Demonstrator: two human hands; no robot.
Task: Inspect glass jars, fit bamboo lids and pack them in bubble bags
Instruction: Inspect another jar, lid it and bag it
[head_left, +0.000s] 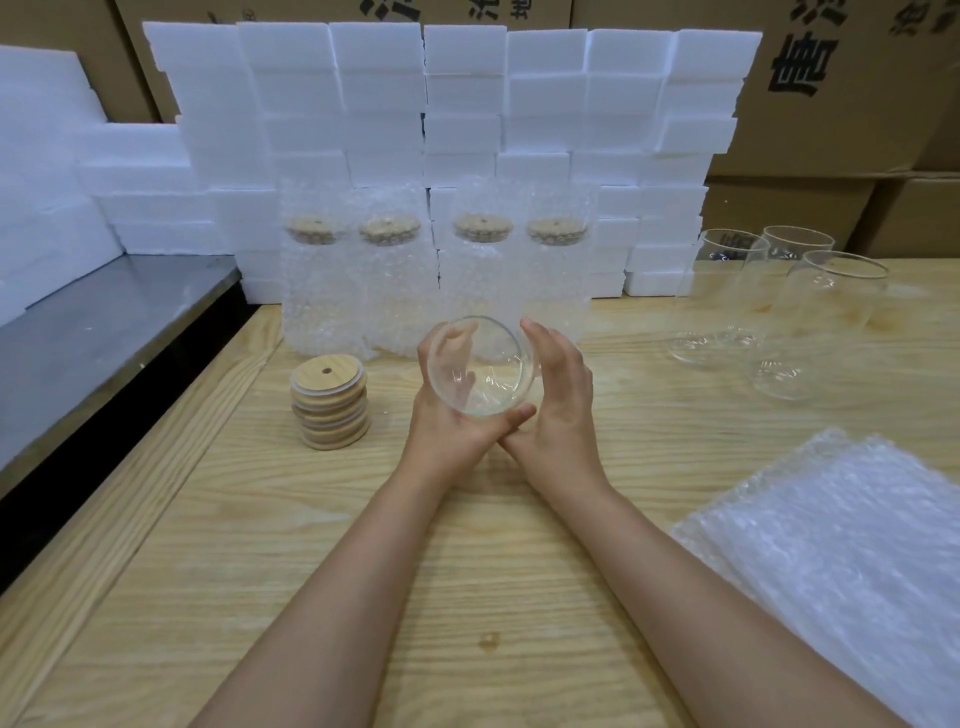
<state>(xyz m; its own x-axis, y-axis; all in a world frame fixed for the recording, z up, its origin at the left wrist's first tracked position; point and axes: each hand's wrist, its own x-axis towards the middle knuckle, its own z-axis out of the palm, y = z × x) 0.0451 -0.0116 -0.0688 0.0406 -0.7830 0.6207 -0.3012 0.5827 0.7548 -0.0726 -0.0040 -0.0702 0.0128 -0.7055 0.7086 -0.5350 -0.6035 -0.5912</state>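
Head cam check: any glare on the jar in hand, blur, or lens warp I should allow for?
Head view: soft, even light, shadows faint; small highlights in the held glass jar, rim crisp. Head view again: wide-angle warp bows the foam blocks and table edge; bubble bags look washed out.

Wooden table (467, 597), stacked bamboo lids (329, 400), four bagged jars (397, 280), empty jars (826, 322), bubble bags (841, 561)
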